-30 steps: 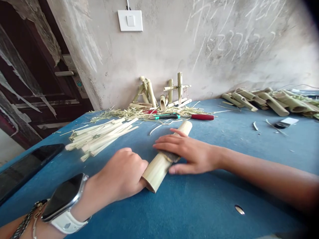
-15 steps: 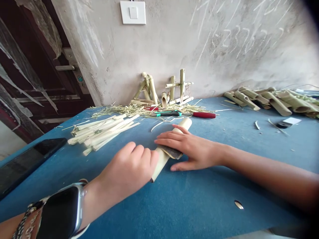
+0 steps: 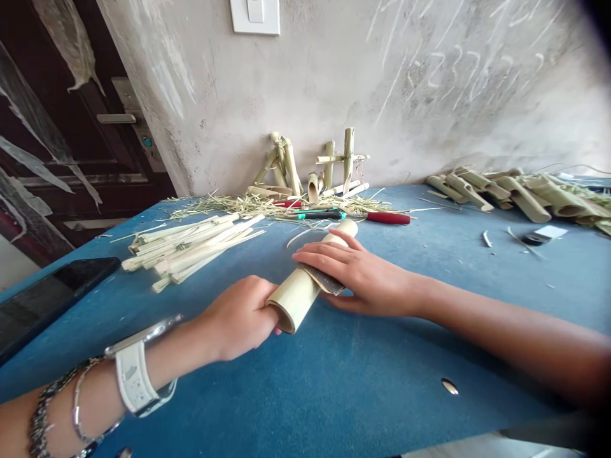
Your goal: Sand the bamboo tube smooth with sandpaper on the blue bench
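Pale yellow-green bamboo tube [image 3: 293, 299] lay aslant at mid-scene over the blue, smooth-topped surface [image 3: 296, 401], open end near and left, other end far and right. Left hand [image 3: 241, 318], white watch strap at the wrist, had its grip closed on the tube's near end; whether a digit sat inside the opening, could not tell. Right hand [image 3: 360, 273] was draped across the tube's middle, grip pressing a dark, thin, abrasive-looking sheet [image 3: 329, 280] between fingers and bamboo, thumb on the near side. Step in hand, as judged: rubbing the outer wall smooth. To do it well, the left grip needed to stay firm at the end, clear of the sheet's path, and turn the tube a little between strokes so no strip of wall was missed. The right wanted even, moderate pressure, the sheet curved to the wall, with long passes along the grain rather than short scrubs at one spot. Near rim probably deserved a lighter touch, since a thin edge could splinter. Elbow room was decent: the loose bundle of pale split-bamboo strips [image 3: 191, 248] lay left and farther off, and the red-handled tool [image 3: 389, 217] sat beyond the tube's far end, worth keeping out of a long stroke's reach.
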A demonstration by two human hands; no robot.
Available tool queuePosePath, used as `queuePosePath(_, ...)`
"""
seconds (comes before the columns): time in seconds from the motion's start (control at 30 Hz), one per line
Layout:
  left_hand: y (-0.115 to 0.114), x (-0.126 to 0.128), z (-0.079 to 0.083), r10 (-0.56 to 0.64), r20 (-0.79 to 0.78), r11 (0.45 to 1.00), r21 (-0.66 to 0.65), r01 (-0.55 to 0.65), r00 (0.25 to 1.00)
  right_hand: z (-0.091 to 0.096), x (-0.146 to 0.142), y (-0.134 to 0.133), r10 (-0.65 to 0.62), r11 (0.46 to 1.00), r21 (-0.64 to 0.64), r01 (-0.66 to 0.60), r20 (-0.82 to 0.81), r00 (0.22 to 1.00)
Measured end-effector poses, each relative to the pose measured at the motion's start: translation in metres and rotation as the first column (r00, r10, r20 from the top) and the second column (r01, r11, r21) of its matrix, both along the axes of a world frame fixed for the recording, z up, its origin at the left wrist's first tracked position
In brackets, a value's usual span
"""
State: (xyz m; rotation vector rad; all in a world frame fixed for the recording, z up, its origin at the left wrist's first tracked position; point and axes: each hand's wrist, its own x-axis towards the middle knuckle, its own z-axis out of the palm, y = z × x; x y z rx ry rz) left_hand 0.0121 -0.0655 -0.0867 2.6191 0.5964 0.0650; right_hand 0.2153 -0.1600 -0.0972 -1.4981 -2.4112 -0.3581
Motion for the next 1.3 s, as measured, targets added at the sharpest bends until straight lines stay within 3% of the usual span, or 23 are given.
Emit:
queuePosePath(0.07,0.002,0.001,0.0,-0.033,-0.026,0.977,-0.211,0.026,0.999,0.003,0.005,0.0,-0.022,1.0,0.017,0.022,0.022,0.999)
queuePosePath(0.1,0.004,0.001,0.0,-0.058,-0.032,0.969,-0.244,0.048,0.998,0.004,0.012,0.0,-0.057,0.998,0.021,0.056,0.031,0.998)
queuePosePath(0.13,0.006,0.001,0.001,-0.078,-0.024,0.982,-0.175,0.072,0.997,0.005,0.02,0.001,-0.096,0.995,0.014,0.095,0.043,0.995)
queuePosePath(0.2,0.009,0.002,0.002,-0.1,0.019,0.983,0.154,0.096,0.995,0.007,0.032,0.003,-0.16,0.986,-0.028,0.163,0.088,0.983)
queuePosePath(0.23,0.011,0.001,0.003,-0.122,0.044,0.933,0.346,0.099,0.992,0.008,0.034,0.003,-0.182,0.981,-0.049,0.189,0.118,0.976)
queuePosePath(0.3,0.012,0.0,0.005,-0.192,0.071,0.754,0.649,0.101,0.979,0.009,0.031,0.002,-0.212,0.973,-0.053,0.223,0.168,0.963)
queuePosePath(0.37,0.012,-0.002,0.007,-0.249,0.074,0.6,0.795,0.094,0.966,0.008,0.02,0.0,-0.215,0.976,-0.004,0.22,0.19,0.958)
queuePosePath(0.4,0.011,-0.003,0.008,-0.255,0.076,0.566,0.82,0.085,0.964,0.007,0.013,-0.002,-0.204,0.979,0.031,0.201,0.195,0.959)
queuePosePath(0.43,0.011,-0.003,0.01,-0.242,0.083,0.578,0.813,0.075,0.967,0.005,0.006,-0.002,-0.185,0.982,0.067,0.175,0.197,0.963)
queuePosePath(0.47,0.01,-0.003,0.01,-0.209,0.09,0.644,0.762,0.068,0.974,0.004,0.001,-0.003,-0.161,0.984,0.103,0.143,0.195,0.967)
queuePosePath(0.5,0.011,-0.003,0.01,-0.166,0.092,0.751,0.657,0.066,0.982,0.003,-0.003,-0.003,-0.136,0.984,0.137,0.111,0.193,0.972)
queuePosePath(0.57,0.013,-0.002,0.009,-0.074,0.086,0.954,0.295,0.046,0.994,0.001,-0.001,-0.001,-0.108,0.978,0.2,0.067,0.2,0.974)
queuePosePath(0.6,0.016,-0.001,0.008,-0.041,0.087,0.996,0.083,0.034,0.995,0.001,0.005,0.001,-0.115,0.972,0.225,0.067,0.209,0.971)
queuePosePath(0.67,0.02,0.001,0.006,-0.012,0.127,0.972,-0.232,0.042,0.992,0.002,0.024,0.005,-0.19,0.956,0.265,0.13,0.218,0.957)
queuePosePath(0.73,0.022,0.003,0.006,-0.016,0.198,0.931,-0.355,0.087,0.98,0.001,0.046,0.009,-0.298,0.929,0.282,0.24,0.183,0.937)
queuePosePath(0.8,0.023,0.003,0.006,-0.029,0.236,0.909,-0.397,0.123,0.971,-0.001,0.057,0.011,-0.361,0.909,0.268,0.319,0.126,0.924)
queuePosePath(0.87,0.022,0.002,0.006,-0.043,0.234,0.887,-0.438,0.145,0.971,-0.004,0.053,0.011,-0.336,0.921,0.24,0.308,0.086,0.938)
queuePosePath(1.03,0.02,0.002,0.003,-0.074,0.241,0.836,-0.515,0.192,0.968,-0.003,0.013,0.005,-0.095,0.961,0.27,0.065,0.1,0.99)
queuePosePath(1.1,0.019,0.003,0.002,-0.079,0.245,0.821,-0.533,0.202,0.966,0.001,0.012,0.004,-0.074,0.956,0.29,0.03,0.143,0.987)
queuePosePath(1.3,0.019,0.003,0.005,-0.068,0.345,0.782,-0.565,0.265,0.936,0.003,0.044,0.006,-0.277,0.926,0.283,0.249,0.064,0.959)
